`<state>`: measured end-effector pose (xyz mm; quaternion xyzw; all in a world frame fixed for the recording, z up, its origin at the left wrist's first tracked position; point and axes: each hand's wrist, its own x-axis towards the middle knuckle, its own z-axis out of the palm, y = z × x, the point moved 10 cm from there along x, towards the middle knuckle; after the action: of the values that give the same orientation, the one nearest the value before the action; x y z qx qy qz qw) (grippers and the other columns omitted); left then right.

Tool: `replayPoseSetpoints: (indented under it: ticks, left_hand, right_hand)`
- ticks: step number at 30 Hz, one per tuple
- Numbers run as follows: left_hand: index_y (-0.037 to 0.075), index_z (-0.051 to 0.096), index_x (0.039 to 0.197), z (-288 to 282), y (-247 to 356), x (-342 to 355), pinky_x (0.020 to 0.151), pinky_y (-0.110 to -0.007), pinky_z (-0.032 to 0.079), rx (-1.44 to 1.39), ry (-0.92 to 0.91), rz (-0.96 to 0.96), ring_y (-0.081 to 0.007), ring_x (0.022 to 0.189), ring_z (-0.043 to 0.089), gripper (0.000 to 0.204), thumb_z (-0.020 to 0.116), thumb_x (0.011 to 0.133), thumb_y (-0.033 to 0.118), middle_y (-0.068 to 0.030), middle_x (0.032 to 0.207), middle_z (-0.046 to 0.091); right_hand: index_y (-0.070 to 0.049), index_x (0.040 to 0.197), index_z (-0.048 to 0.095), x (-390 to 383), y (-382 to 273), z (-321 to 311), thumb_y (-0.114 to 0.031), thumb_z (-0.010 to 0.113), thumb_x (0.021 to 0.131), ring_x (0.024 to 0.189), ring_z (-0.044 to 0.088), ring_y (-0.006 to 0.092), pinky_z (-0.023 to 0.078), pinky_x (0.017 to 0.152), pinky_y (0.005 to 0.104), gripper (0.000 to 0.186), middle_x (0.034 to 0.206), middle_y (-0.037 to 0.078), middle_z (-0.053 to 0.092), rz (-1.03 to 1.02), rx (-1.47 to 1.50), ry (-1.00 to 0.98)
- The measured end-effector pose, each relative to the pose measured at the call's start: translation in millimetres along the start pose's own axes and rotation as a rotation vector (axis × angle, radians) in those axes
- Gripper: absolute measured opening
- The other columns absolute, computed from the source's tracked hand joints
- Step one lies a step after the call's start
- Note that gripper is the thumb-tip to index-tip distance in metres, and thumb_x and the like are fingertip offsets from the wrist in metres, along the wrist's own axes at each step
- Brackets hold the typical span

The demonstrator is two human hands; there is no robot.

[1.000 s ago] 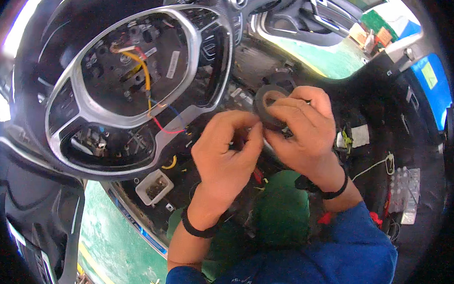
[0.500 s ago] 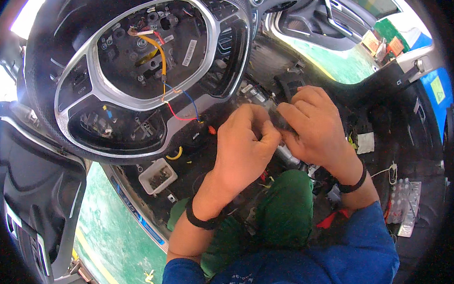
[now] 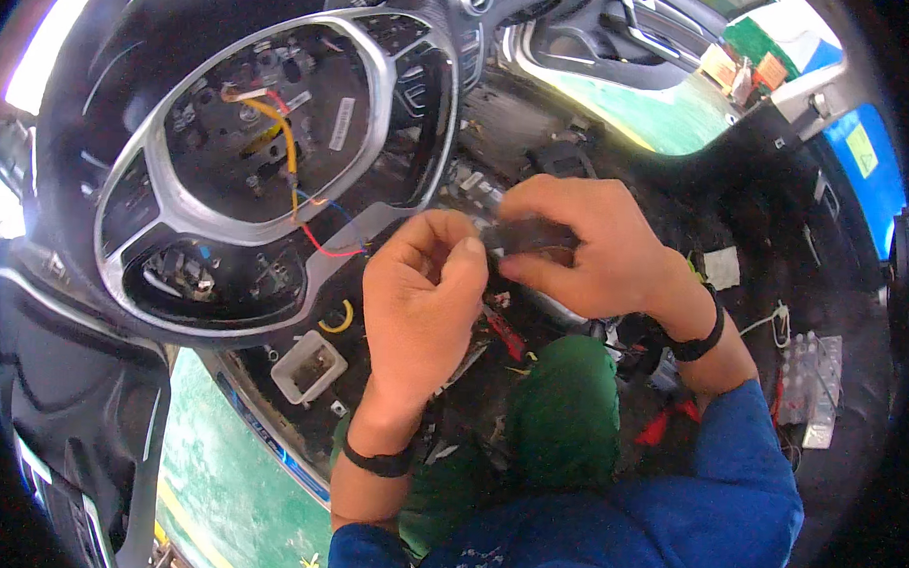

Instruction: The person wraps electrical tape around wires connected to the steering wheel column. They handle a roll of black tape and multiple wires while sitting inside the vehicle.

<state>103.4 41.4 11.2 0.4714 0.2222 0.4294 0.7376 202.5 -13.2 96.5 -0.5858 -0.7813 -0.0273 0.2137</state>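
Observation:
My right hand (image 3: 586, 249) grips a roll of black tape (image 3: 536, 237), now turned edge-on between my thumb and fingers. My left hand (image 3: 419, 303) is closed in a pinch just beside the roll, its fingertips at the tape; what exactly they hold is too small to make out. Behind both hands is the steering wheel (image 3: 384, 101) with its centre open, where a yellow wire sleeve (image 3: 291, 148) runs down to thin red and blue wires (image 3: 326, 247).
The gutted car floor holds a small white tray (image 3: 281, 376), a yellow loop (image 3: 345, 315), red scraps (image 3: 660, 426), a white cord (image 3: 779, 320) and clear plastic strips (image 3: 821, 392). Open doors (image 3: 60, 390) show a green floor (image 3: 214, 426). My green-trousered knee (image 3: 565, 408) is below.
Both hands moved apart from the roll's earlier upright hold: my left hand shifted leftward, and my right hand turned the tape edge-on. The view swung slightly and came back.

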Motion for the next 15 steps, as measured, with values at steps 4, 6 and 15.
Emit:
replayPoseSetpoints:
  ticks: [4,6,15]
  left_hand:
    - [0.002,0.061,0.091,-39.5,54.3,-16.5,0.056,-0.020,0.040,0.441,0.403,0.467,-0.0050,0.062,0.048,0.010,0.069,0.087,0.007,0.0022,0.075,0.055]
    - [0.004,0.060,0.087,-38.3,98.3,-48.6,0.057,-0.025,0.043,0.976,0.726,0.859,-0.0128,0.064,0.055,0.026,0.080,0.079,0.019,-0.0027,0.077,0.056]
    - [0.007,0.066,0.086,-47.4,96.0,-29.0,0.064,-0.036,0.050,1.494,0.874,0.634,-0.0257,0.070,0.064,0.026,0.078,0.079,0.028,-0.0049,0.081,0.065]
  right_hand:
    - [-0.003,0.104,0.066,-8.3,40.8,17.5,-0.029,0.074,0.088,0.080,0.062,0.0092,0.050,0.069,0.0242,0.032,0.089,0.004,0.067,0.454,0.896,0.013]
    - [0.003,0.108,0.064,-2.9,49.3,21.8,-0.028,0.072,0.090,0.074,0.057,0.0051,0.045,0.064,0.0188,0.036,0.086,0.001,0.064,0.513,1.198,0.053]
    - [0.002,0.116,0.053,26.1,31.8,43.5,-0.032,0.067,0.089,0.059,0.049,0.0040,0.040,0.052,0.0208,0.045,0.068,-0.003,0.052,0.481,1.381,-0.020]
